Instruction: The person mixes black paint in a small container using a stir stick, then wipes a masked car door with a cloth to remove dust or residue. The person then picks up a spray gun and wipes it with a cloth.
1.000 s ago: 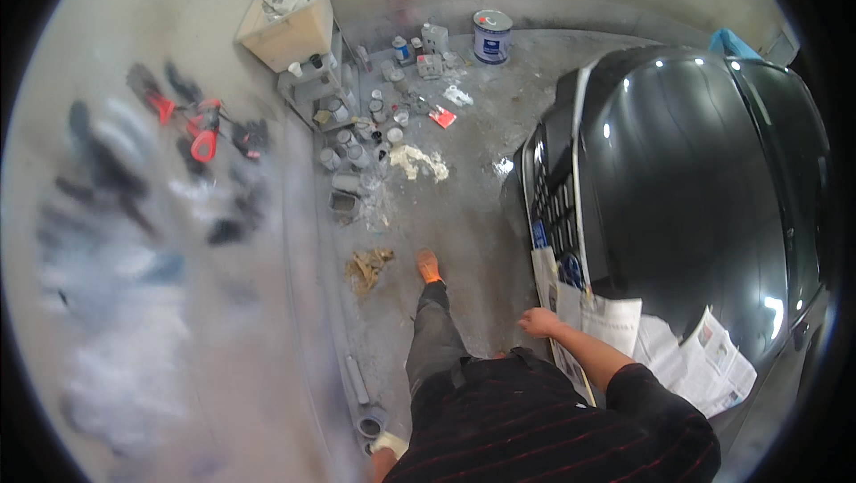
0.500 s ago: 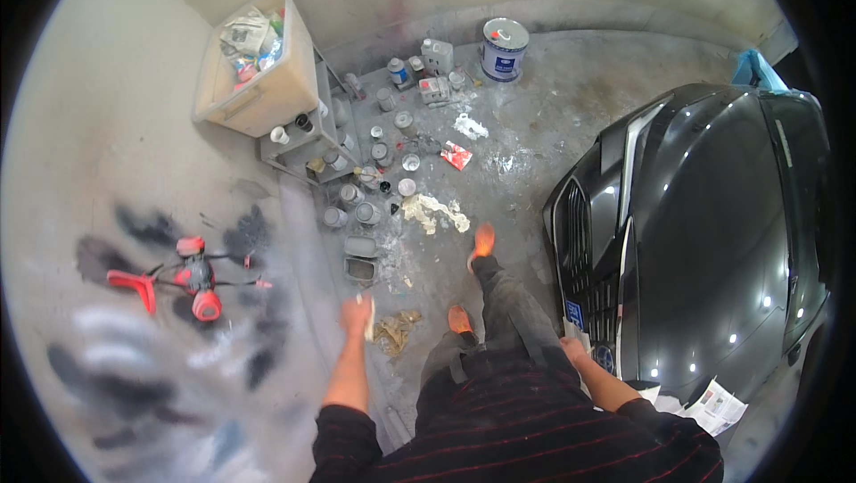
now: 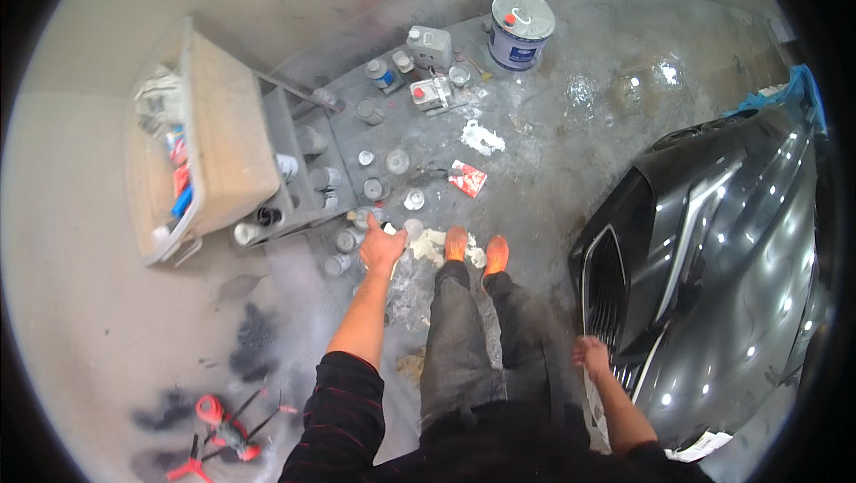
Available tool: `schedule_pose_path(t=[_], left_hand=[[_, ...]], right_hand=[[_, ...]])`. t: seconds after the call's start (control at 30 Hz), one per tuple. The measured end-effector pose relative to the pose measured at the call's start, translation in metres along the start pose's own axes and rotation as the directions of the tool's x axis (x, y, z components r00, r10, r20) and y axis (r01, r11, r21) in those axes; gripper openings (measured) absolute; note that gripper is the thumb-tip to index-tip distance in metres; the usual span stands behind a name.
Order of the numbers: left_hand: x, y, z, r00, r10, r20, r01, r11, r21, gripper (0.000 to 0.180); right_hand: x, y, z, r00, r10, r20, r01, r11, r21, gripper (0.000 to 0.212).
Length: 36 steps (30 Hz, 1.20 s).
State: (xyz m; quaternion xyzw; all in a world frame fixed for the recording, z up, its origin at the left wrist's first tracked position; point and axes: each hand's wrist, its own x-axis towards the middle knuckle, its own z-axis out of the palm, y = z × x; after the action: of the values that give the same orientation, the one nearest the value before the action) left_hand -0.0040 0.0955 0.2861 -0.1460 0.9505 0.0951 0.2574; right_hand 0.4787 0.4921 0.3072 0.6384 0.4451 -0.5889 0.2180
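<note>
My left hand (image 3: 382,249) is stretched out over the cluster of paint cups on the floor. Its fingers are curled, and a small whitish edge shows beside them; what it is stays unclear. Close to it are a grey cup (image 3: 349,239) and a pale cup (image 3: 413,230). My right hand (image 3: 591,356) hangs with curled fingers beside the front grille (image 3: 604,291) of a black car (image 3: 731,278). A pale strip (image 3: 588,403) shows below that hand; whether the fingers grip it is hidden.
A large beige bin (image 3: 227,117) of rubbish sits on a grey shelf (image 3: 299,140) at left. Jugs (image 3: 432,46) and a metal pail (image 3: 522,30) stand far off. White spilled paint (image 3: 482,137) and a red-white packet (image 3: 468,179) lie ahead. A red respirator (image 3: 227,434) is at lower left.
I have stepped forward, with both feet now by the pale spill. My left hand has moved from near the rectangular trays to the cups. The bin and shelf appear closer.
</note>
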Motion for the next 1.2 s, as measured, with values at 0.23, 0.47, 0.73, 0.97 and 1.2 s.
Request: schedule_pose_path(t=[0.23,0.47,0.73,0.97,1.2], left_hand=[[0.220,0.088,0.091,0.998,-0.021,0.054,0.011,0.985,0.172,0.140],[0.319,0.102,0.151,0.991,-0.097,0.094,0.075,0.973,0.218,0.117],[0.256,0.132,0.125,0.990,-0.117,0.082,0.100,0.977,0.191,0.110],[0.185,0.202,0.077,0.984,-0.072,0.161,0.039,0.979,0.202,0.112],[0.082,0.390,-0.078,0.973,0.155,0.172,-0.203,0.929,0.310,0.110]], right_hand=[[0.018,0.069,0.058,0.990,0.075,-0.119,-0.086,0.992,-0.089,0.029],[0.010,0.130,0.074,0.994,0.109,0.008,-0.101,0.939,-0.329,0.034],[-0.015,0.015,0.124,0.985,0.084,-0.154,-0.121,0.961,-0.250,0.034],[0.019,-0.075,0.107,0.969,-0.088,-0.231,0.058,0.990,-0.131,0.032],[0.012,-0.381,0.036,0.554,-0.768,-0.322,0.570,0.631,-0.526,0.025]])
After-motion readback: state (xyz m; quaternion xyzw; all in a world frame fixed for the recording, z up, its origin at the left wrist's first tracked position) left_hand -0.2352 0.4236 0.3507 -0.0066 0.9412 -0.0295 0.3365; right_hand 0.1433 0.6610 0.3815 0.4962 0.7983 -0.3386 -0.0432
